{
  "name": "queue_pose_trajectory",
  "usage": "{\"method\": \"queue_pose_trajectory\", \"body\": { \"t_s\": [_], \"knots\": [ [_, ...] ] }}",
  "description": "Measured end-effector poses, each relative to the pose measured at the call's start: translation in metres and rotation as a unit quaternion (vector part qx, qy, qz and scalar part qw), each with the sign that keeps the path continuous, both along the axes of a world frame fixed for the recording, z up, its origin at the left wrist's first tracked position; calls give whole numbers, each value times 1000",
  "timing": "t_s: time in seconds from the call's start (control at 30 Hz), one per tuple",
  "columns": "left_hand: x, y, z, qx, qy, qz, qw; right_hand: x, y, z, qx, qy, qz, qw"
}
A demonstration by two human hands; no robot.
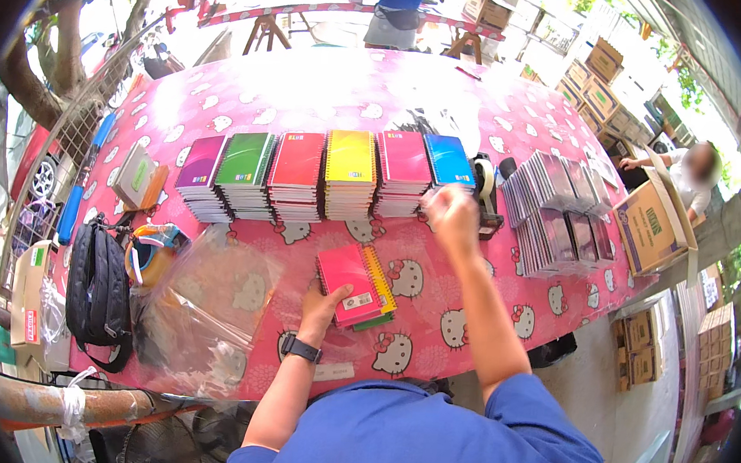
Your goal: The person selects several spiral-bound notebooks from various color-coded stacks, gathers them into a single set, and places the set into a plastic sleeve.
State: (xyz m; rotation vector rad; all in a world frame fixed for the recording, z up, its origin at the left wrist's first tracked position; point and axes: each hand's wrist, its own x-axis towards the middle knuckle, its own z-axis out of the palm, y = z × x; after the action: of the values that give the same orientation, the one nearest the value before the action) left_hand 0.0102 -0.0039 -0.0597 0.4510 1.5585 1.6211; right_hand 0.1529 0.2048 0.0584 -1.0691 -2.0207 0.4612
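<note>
My left hand (321, 309), with a dark watch at the wrist, grips a small bundle of spiral notebooks (345, 273) low over the pink tablecloth. A pink notebook lies uppermost; yellow and green ones stick out beneath it. My right hand (451, 207) is raised at the front of the blue notebook stack (450, 158), beside a tape dispenser (488, 202). Motion smears its fingers, so their grip is unclear. Further left in the row stand a pink stack (405, 158), a yellow stack (351, 156), a red stack (297, 160), a green stack (245, 159) and a purple stack (200, 162).
Wrapped notebook piles (555, 211) stand at right, near an open carton (654, 223) with a person behind it. Clear plastic bags (209, 297) and a black bag (101, 284) lie at left. Another person (398, 7) works at a far table.
</note>
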Motion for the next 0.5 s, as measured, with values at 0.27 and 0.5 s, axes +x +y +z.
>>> {"method": "queue_pose_trajectory", "body": {
  "t_s": [0.27,0.5],
  "knots": [
    [2,3,1,-16,18,-11,1000,36,140,-16,-84,-117,-148,978],
    [-2,-1,1,3,12,-4,1000,21,98,8,-47,230,-56,970]
  ]
}}
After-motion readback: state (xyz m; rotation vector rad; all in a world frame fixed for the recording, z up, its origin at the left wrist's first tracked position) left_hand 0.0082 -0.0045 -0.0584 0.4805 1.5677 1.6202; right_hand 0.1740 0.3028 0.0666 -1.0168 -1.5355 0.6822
